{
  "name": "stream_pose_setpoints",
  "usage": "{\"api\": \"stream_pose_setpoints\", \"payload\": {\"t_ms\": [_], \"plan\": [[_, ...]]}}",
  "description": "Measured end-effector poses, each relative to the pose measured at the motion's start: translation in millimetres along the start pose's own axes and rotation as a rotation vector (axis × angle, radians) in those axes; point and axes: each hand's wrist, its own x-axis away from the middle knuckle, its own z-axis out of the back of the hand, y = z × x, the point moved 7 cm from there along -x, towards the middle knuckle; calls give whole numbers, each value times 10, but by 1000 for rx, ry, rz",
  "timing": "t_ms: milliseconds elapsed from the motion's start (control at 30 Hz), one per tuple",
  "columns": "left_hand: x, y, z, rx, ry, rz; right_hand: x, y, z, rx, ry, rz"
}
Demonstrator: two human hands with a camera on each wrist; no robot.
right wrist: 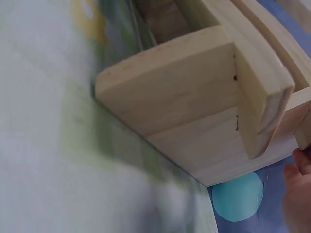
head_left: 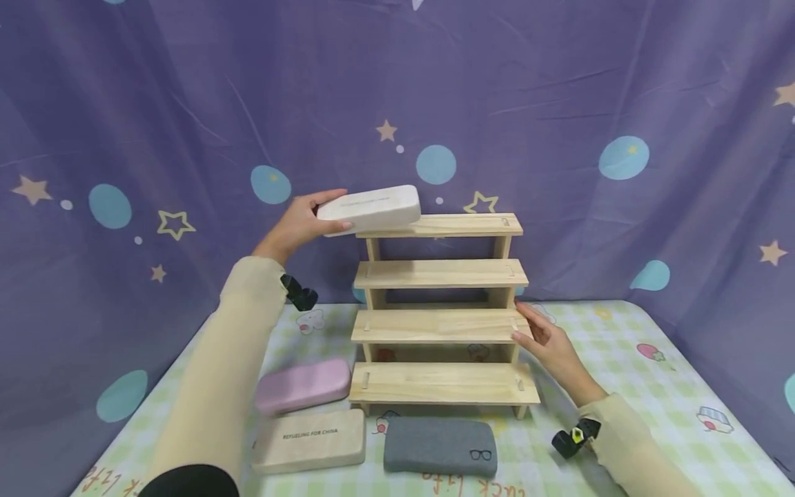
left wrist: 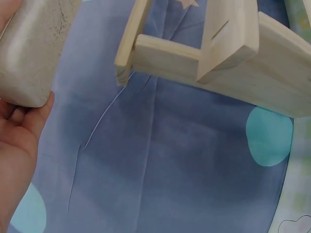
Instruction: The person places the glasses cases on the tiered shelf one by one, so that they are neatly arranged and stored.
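My left hand [head_left: 299,224] grips the left end of a white glasses case [head_left: 375,209], thumb at the front and fingers behind. The case is slightly tilted and overlaps the left part of the top step of a wooden tiered stand [head_left: 441,326] in the head view. The left wrist view shows the case [left wrist: 34,48] at upper left, beside the end of the stand [left wrist: 228,43]. My right hand [head_left: 553,348] holds the right end of the second step from the bottom, thumb near its front edge. In the right wrist view, fingers [right wrist: 301,167] are at that step's end.
Left of the stand lies a pink glasses case [head_left: 304,386], with a cream case [head_left: 310,442] bearing printed words in front of it. A grey case [head_left: 439,445] with a glasses drawing lies before the stand. A checked cloth [head_left: 627,386] covers the table; a purple curtain [head_left: 528,90] hangs behind.
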Motion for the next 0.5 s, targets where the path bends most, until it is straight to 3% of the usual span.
{"api": "stream_pose_setpoints", "payload": {"t_ms": [233,500], "plan": [[-173,102,-231,35,-32,-35,-15,-38,57,38,-10,9],[-288,98,-420,45,-53,-41,-3,-13,14,86,-32,-18]]}}
